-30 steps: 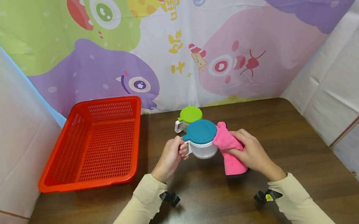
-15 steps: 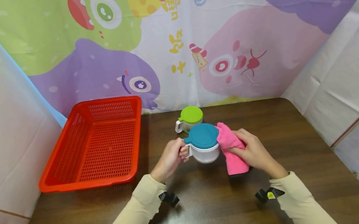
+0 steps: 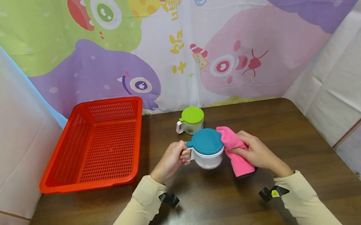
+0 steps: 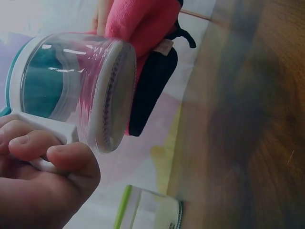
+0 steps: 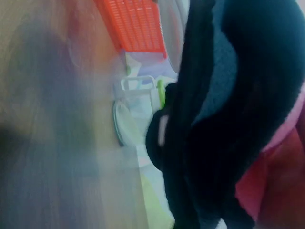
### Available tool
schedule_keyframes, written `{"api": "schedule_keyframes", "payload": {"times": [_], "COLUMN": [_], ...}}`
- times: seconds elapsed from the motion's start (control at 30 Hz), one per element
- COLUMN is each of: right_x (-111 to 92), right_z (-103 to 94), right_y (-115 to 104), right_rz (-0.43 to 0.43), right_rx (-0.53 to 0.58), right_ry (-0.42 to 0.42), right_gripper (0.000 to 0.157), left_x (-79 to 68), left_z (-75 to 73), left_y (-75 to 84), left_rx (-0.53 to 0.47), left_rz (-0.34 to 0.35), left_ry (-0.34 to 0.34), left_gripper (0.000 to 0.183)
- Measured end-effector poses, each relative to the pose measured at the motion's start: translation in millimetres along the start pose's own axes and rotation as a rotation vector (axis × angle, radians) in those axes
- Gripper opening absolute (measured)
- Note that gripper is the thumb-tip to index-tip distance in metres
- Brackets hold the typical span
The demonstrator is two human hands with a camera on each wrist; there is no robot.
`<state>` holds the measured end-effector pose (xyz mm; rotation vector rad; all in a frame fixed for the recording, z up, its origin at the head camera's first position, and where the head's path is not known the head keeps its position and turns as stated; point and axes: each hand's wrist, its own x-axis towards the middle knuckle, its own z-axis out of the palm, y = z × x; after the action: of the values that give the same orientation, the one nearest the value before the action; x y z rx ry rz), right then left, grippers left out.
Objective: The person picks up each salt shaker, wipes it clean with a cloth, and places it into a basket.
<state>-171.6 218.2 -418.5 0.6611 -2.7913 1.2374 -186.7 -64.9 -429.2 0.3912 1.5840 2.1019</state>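
Fingers point(image 4: 74, 156) of the person's left hand point(image 3: 170, 161) are curled round the white plastic handle point(image 4: 50, 127) of a clear, round, mug-like jar with a flat teal lid point(image 3: 208, 147). With twelve o'clock straight ahead of the person and that jar as the centre, the left hand sits at nine. The jar is up off the desk, its pale underside showing in the left wrist view. At three, the right hand point(image 3: 259, 152) grips a soft pink cloth with a black reverse point(image 3: 237, 154), thumb across its near face, and the cloth's upper end touches the jar's side. A thin black loop point(image 4: 187, 37) pokes from the cloth's edge.

Just beyond, at eleven, a smaller clear jar with a lime-green lid point(image 3: 193, 120) stands upright on the brown wood-grain desk point(image 3: 199, 214), its white handle pointing toward nine. Farther out at nine sits a red, rectangular, slotted plastic basket point(image 3: 134, 178). Cream sleeves point(image 3: 129, 216) reach in from seven and five; a cartoon-printed curtain point(image 3: 174, 87) hangs at twelve.
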Motion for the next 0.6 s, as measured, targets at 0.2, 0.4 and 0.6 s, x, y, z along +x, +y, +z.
{"api": "schedule_keyframes", "payload": {"times": [0.2,0.4,0.6], "right_x": [-2.9,-2.5,-1.3], "right_z": [-4.6,-7.6,-10.5], "right_y": [-0.7,2.7,6.2], "right_rz": [0.011,-0.006,-0.036], "right_rx": [0.079,0.142,0.128], "right_ry": [-0.114,-0.101,-0.103], "right_gripper": [0.023,0.037,0.028], "left_x": [-1.0,-2.3,-2.9], "left_z": [-0.5,0.0,-0.5], "left_y": [0.4,1.2,-0.4], "left_rx": [0.036,0.061,0.065], "left_rz": [-0.024,-0.018,-0.010], "left_ry": [-0.004,-0.052,-0.114], "left_gripper": [0.027,0.028,0.028]}}
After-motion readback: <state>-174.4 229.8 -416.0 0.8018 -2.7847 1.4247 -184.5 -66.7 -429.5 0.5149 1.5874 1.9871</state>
